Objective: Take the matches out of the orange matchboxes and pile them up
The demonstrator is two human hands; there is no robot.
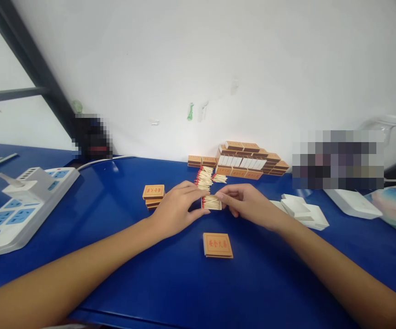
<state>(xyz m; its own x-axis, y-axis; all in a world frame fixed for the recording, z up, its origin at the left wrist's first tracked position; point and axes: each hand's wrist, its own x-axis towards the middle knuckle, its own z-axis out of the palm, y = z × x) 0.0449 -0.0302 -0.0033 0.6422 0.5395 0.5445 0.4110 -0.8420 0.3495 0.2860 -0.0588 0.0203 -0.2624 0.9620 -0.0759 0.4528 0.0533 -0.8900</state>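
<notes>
The left hand pinches the tray; the right hand's grip is unclear. Packing matches seems underway, needing levelling next.

Front box cover: the flat orange-brown cardboard matchbox cover on the shiny blue table has four big red Chinese signs — 安全火柴, which means "safety matches".
Red line: a thin red frame goes all around those four signs.
Left pile: the top of the small pile of orange-brown cardboard matchboxes has a row of little red signs; they look like the same words, but are too small to be sure.
Back stack: the stepped stack of orange-brown cardboard matchboxes by the wall has faint red marks — too tiny to read.
</notes>
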